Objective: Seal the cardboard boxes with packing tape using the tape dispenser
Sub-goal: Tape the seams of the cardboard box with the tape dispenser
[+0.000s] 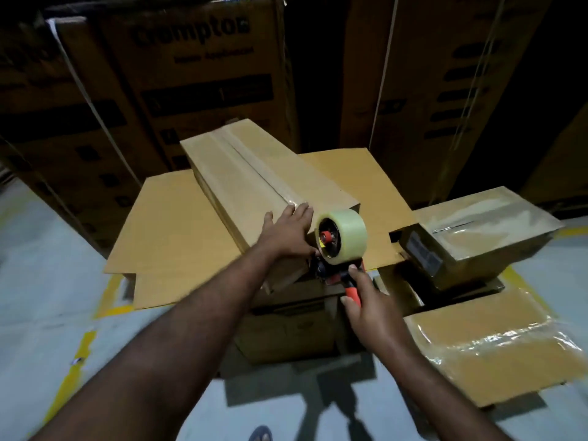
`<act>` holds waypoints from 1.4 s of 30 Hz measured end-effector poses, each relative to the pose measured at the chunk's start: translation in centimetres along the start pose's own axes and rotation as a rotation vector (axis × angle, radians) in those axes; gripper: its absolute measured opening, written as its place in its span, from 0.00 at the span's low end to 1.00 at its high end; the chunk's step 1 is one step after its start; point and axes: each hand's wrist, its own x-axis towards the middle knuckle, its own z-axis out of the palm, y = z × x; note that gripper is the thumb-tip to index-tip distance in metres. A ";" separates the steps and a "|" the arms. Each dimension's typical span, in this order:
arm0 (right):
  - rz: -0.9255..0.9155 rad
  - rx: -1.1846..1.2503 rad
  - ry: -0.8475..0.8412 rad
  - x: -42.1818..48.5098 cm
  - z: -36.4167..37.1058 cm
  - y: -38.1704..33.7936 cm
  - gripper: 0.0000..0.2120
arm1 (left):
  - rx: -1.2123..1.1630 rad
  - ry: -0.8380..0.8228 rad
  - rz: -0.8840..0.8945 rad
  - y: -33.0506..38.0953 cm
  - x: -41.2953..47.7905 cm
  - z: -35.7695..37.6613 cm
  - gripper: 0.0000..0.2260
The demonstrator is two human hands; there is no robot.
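Far left: grey floor [38, 281] with yellow lines, and tall printed cartons [191, 74] stacked behind. The print is dim and only partly readable.

A flat cardboard sheet [168, 230] serves as the work surface, with the long box [254, 173] lying diagonally on it. A tape strip [251, 167] runs along its top seam to the near end.

The left hand [288, 230] lies flat on that near end, fingers straight, pressing. This is likely to pin the tape and steady the box while the strip is finished or cut. Its thumb side meets the dispenser, and I can't tell if it pinches the tape.

The tape dispenser [337, 249] sits at the box's near end face, with its clear tape roll [345, 232] upright. The blade and the tape's contact point are hidden behind the roll and hands.

The right hand [366, 310] is wrapped around the orange handle [351, 289], angled to pull down over the edge.

A lower carton [286, 329] underneath is mostly covered.

Right: a small box [477, 237] and a flat box [496, 348], both glossy with tape and looking already sealed. The flat box's far side is blurred.
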 end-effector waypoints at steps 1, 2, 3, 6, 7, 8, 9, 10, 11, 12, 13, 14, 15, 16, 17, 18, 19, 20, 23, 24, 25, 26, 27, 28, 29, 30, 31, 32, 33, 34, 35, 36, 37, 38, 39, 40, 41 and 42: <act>0.014 -0.014 0.016 0.1 -0.8 0.3 0.28 | -0.028 -0.020 0.002 0.0 0.1 -0.3 0.44; 0.038 -0.011 0.033 0.2 -1.6 0.6 0.28 | -0.052 -0.023 0.002 0.0 0.1 -0.5 0.40; 0.058 0.022 0.053 0.2 -2.5 0.8 0.28 | -0.064 -0.007 -0.001 -0.1 0.2 -0.5 0.36; 0.092 0.083 0.125 0.2 -4.9 1.0 0.28 | 0.005 0.126 -0.006 0.0 -0.2 0.4 0.30; 0.088 0.092 0.152 0.3 -5.5 1.0 0.28 | 0.061 0.182 -0.009 0.3 -0.5 0.9 0.30; 0.086 0.115 0.176 0.4 -6.0 0.8 0.28 | 0.125 0.233 -0.012 0.5 -0.9 1.4 0.29; 0.072 0.137 0.196 0.4 -6.4 0.6 0.29 | 0.186 0.270 -0.014 0.8 -1.1 1.9 0.29; 0.057 0.156 0.209 0.4 -6.6 0.2 0.29 | 0.232 0.293 -0.014 0.9 -1.2 2.2 0.29; 0.046 0.177 0.217 0.4 -6.8 -0.1 0.29 | 0.260 0.304 -0.016 1.0 -1.2 2.3 0.30; 0.037 0.201 0.221 0.5 -6.9 -0.4 0.29 | 0.279 0.304 -0.018 1.0 -1.1 2.5 0.31; 0.026 0.224 0.225 0.6 -6.9 -0.8 0.29 | 0.295 0.298 -0.023 1.0 -1.0 2.6 0.33; 0.012 0.238 0.225 0.6 -6.9 -1.2 0.29 | 0.318 0.290 -0.029 0.9 -1.0 2.8 0.36; -0.005 0.242 0.219 0.7 -6.8 -1.4 0.29 | 0.346 0.284 -0.037 0.9 -1.0 2.9 0.39; -0.019 0.243 0.210 0.7 -6.7 -1.7 0.29 | 0.366 0.282 -0.045 1.0 -1.0 3.1 0.41; -0.026 0.246 0.204 0.7 -6.6 -1.9 0.29 | 0.378 0.272 -0.053 1.1 -1.0 3.3 0.42; -0.026 0.251 0.197 0.7 -6.4 -2.1 0.29 | 0.378 0.268 -0.057 1.2 -1.1 3.3 0.42; -0.027 0.259 0.187 0.7 -6.3 -2.3 0.29 | 0.364 0.268 -0.051 1.3 -1.1 3.2 0.42; -0.027 0.273 0.177 0.7 -6.2 -2.4 0.29 | 0.334 0.273 -0.041 1.4 -1.1 2.9 0.42; -0.026 0.325 0.165 0.9 -6.1 -2.8 0.30 | 0.155 0.358 -0.020 1.5 -0.9 1.8 0.31; -0.028 0.345 0.170 0.9 -6.3 -2.9 0.30 | 0.129 0.393 -0.023 1.6 -0.7 1.5 0.25; -0.026 0.369 0.177 0.9 -6.5 -3.1 0.29 | 0.139 0.405 -0.036 1.9 -0.4 1.3 0.21; -0.022 0.398 0.184 0.9 -6.7 -3.1 0.29 | 0.164 0.399 -0.056 2.2 -0.1 1.2 0.20; -0.017 0.433 0.194 0.9 -7.0 -3.2 0.30 | 0.192 0.385 -0.077 2.5 0.2 1.3 0.19; -0.015 0.467 0.206 0.8 -7.4 -3.4 0.30 | 0.217 0.373 -0.093 2.9 0.5 1.4 0.18; -0.018 0.488 0.223 0.6 -7.8 -3.7 0.30 | 0.245 0.361 -0.103 3.2 0.8 1.5 0.18; -0.024 0.494 0.242 0.4 -8.1 -3.9 0.30 | 0.278 0.346 -0.105 3.3 1.0 1.7 0.19; -0.026 0.500 0.256 0.3 -8.4 -4.0 0.29 | 0.319 0.328 -0.100 3.4 1.2 1.9 0.22; -0.025 0.515 0.267 0.3 -8.7 -4.1 0.29 | 0.361 0.308 -0.088 3.4 1.2 2.0 0.26; -0.022 0.533 0.273 0.3 -8.9 -4.1 0.29 | 0.384 0.296 -0.076 3.3 1.1 2.2 0.31; -0.017 0.551 0.274 0.3 -9.1 -4.2 0.29 | 0.376 0.294 -0.065 3.1 1.1 2.2 0.34; -0.010 0.566 0.275 0.3 -9.2 -4.2 0.29 | 0.344 0.304 -0.054 2.8 1.1 2.1 0.36; -0.007 0.577 0.277 0.2 -9.2 -4.2 0.30 | 0.295 0.319 -0.043 2.5 1.1 1.9 0.35; -0.009 0.586 0.279 0.2 -9.3 -4.4 0.30 | 0.221 0.337 -0.034 2.0 1.0 1.5 0.33; -0.013 0.593 0.279 0.1 -9.4 -4.5 0.29 | 0.132 0.359 -0.026 1.5 0.9 1.2 0.28; -0.019 0.601 0.277 0.0 -9.4 -4.6 0.29 | 0.060 0.382 -0.012 0.9 0.7 0.9 0.23; -0.023 0.606 0.273 0.0 -9.5 -4.7 0.29 | 0.031 0.415 0.015 0.4 0.4 0.7 0.18; -0.024 0.609 0.268 0.1 -9.4 -4.7 0.29 | 0.039 0.440 0.049 -0.1 0.2 0.8 0.15; -0.026 0.609 0.261 0.2 -9.3 -4.9 0.29 | 0.056 0.440 0.083 -0.5 0.0 1.1 0.14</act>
